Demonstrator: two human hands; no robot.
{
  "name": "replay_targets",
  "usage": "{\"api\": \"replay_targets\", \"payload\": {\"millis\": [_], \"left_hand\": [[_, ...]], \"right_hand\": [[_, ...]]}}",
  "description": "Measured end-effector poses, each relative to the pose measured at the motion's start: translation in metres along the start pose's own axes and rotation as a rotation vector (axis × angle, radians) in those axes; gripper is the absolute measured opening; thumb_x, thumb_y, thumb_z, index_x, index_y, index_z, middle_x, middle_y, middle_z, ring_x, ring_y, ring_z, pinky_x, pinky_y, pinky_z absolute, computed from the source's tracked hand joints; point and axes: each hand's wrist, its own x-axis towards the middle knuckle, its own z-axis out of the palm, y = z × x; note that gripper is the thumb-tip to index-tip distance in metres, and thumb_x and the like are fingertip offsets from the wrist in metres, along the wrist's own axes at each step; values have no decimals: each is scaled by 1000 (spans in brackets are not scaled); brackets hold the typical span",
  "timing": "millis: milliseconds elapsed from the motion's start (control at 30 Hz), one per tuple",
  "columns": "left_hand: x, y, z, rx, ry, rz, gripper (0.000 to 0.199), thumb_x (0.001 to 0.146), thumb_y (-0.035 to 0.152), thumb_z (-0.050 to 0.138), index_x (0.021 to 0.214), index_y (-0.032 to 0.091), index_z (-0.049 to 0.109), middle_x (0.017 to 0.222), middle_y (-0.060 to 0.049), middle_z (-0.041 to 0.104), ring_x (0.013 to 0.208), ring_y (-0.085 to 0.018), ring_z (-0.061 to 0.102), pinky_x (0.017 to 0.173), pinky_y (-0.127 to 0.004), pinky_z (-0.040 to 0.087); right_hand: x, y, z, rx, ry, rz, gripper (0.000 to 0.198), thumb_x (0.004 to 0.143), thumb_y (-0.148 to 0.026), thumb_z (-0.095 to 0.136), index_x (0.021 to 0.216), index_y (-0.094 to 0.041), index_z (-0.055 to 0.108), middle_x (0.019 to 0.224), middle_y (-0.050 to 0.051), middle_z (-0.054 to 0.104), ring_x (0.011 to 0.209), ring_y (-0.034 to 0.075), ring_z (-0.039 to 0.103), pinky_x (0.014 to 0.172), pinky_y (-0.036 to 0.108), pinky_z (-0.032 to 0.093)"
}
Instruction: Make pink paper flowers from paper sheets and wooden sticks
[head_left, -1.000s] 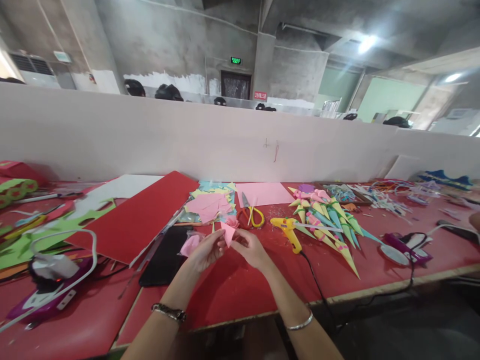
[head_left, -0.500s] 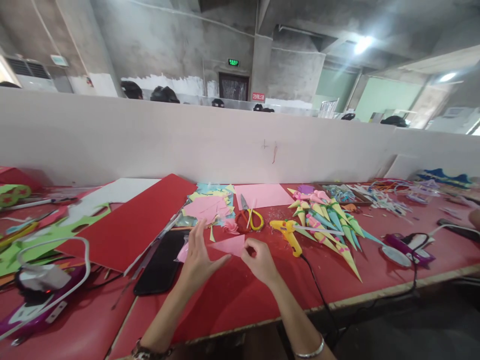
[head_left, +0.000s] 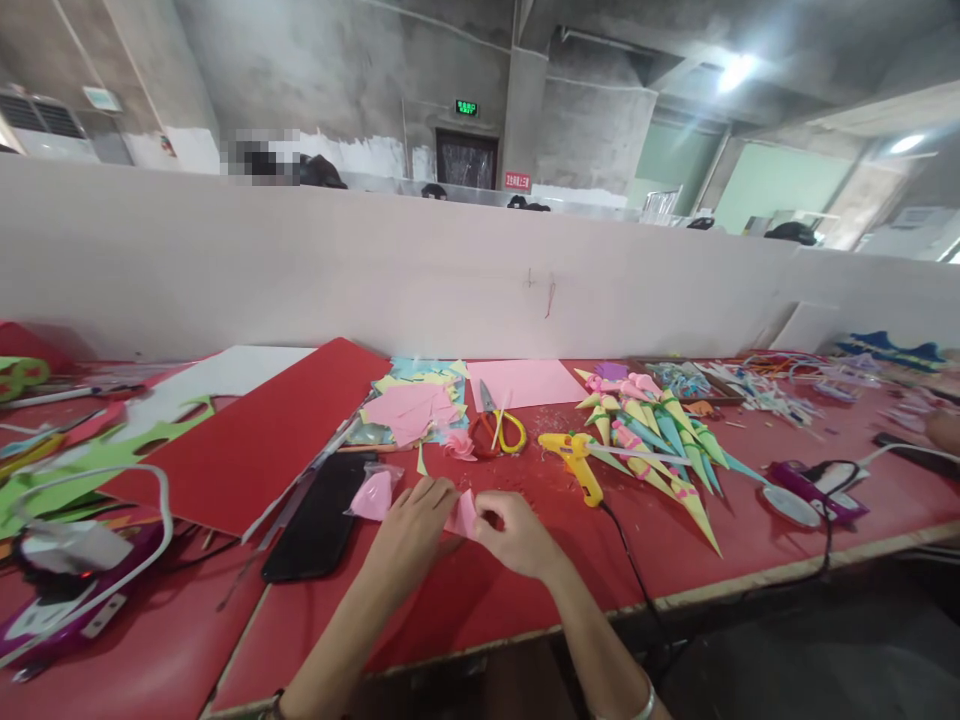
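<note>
Between my two hands is a small pink paper piece (head_left: 463, 516), partly covered by fingers. My right hand (head_left: 516, 532) pinches its right edge, thumb and forefinger curled together. My left hand (head_left: 420, 518) closes over the left end with the fingers bent down; the fingertips are partly hidden. Just left of that hand lies a clear bag with pink pieces (head_left: 375, 493). Beyond the hands are a pink paper flower (head_left: 460, 444) and scissors (head_left: 511, 432) with yellow and red handles. A yellow glue gun (head_left: 576, 465) rests to the right.
Paper-covered cones (head_left: 667, 440) are piled right of the glue gun, whose black cord runs over the table edge. A black phone (head_left: 319, 525) and a large red sheet (head_left: 255, 440) lie left. Pink cut paper (head_left: 409, 408) is stacked behind. A white partition (head_left: 450, 270) closes off the back.
My left hand was spread apart from the paper's left end and has now closed onto it. The paper and both hands have come slightly lower and nearer me.
</note>
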Motion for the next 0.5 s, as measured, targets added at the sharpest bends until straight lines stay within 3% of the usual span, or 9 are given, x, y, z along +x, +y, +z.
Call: {"api": "replay_targets", "payload": {"millis": [133, 267, 500], "left_hand": [[-1, -1, 4, -144, -60, -65, 9, 74, 18, 54, 82, 16, 51, 80, -4, 56, 70, -18, 55, 60, -27, 41], [-5, -4, 11, -312, -93, -109, 6, 75, 17, 50, 81, 17, 51, 78, -2, 56, 66, -15, 55, 59, -24, 40], [-10, -9, 15, -322, -58, -129, 12, 74, 14, 50, 85, 18, 53, 80, -3, 60, 69, -17, 56, 62, -26, 41]], "right_hand": [[-1, 2, -3, 145, -2, 27, 12, 74, -21, 46, 63, -17, 45, 60, -5, 44, 57, 8, 40, 56, 18, 31], [-2, 4, -1, 179, 9, 61, 11, 75, -24, 50, 67, -17, 50, 64, -4, 48, 60, 9, 44, 57, 19, 34], [-4, 8, 3, 198, 44, 85, 9, 76, -26, 51, 74, -17, 53, 69, -2, 53, 64, 11, 50, 61, 21, 39]]}}
